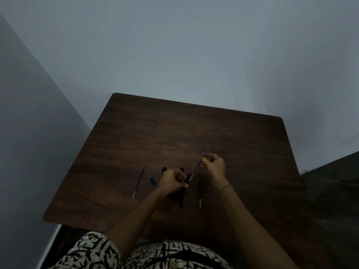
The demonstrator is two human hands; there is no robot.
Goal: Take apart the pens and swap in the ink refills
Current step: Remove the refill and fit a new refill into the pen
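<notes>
My left hand (pixel 172 181) grips a black pen barrel (pixel 188 178) just above the dark wooden table (pixel 174 133). My right hand (pixel 213 165) pinches a thin blue ink refill (pixel 198 166), whose lower end sits at the mouth of that barrel. Another blue refill (pixel 138 181) lies loose at the left. A short blue pen piece (pixel 152 181) lies beside my left hand. A black pen (pixel 181 199) lies under my left hand, and another black piece (pixel 164 169) shows behind it. A dark refill with a silver tip (pixel 200 199) lies under my right wrist.
The table stands in a corner, with a pale wall behind and a grey wall on the left. Dark floor shows at the right. The table's near edge meets my patterned clothing (pixel 93 251).
</notes>
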